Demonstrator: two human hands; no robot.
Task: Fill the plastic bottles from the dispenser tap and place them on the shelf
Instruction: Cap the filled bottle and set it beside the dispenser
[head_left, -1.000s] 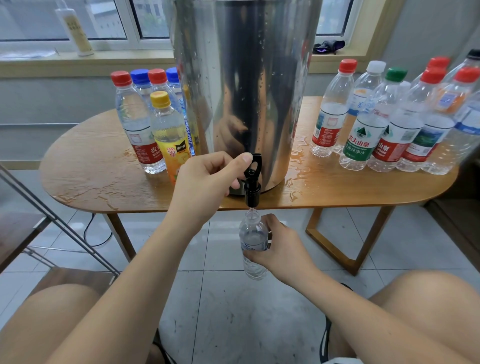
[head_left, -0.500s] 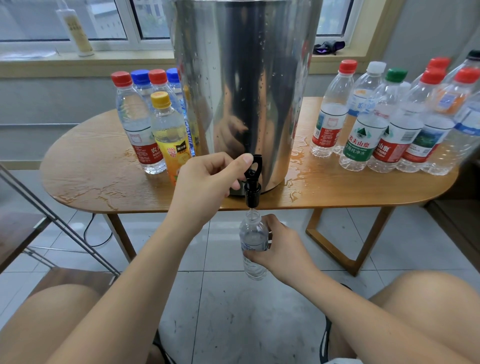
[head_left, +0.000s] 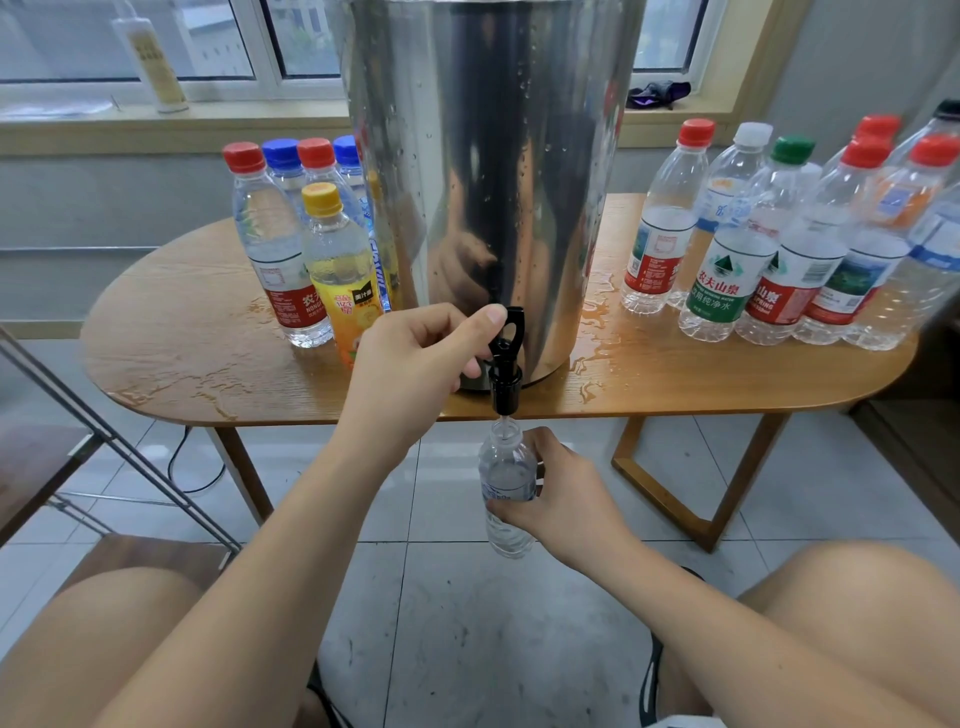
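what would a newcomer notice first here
The tall steel dispenser dominates the middle of the wet wooden table. The left hand pinches its black tap while the right hand holds a clear bottle under the spout. Capped bottles crowd both sides.

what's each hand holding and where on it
Right hand grips the uncapped bottle around its labelled middle. Left hand holds the tap lever, thumb against its top.

One steel dispenser (head_left: 488, 182) with one black tap (head_left: 506, 364), on one worktop (head_left: 182, 338). Five capped bottles (head_left: 270, 249) at its nine o'clock, seven at three o'clock, one uncapped bottle (head_left: 505, 467) at six.
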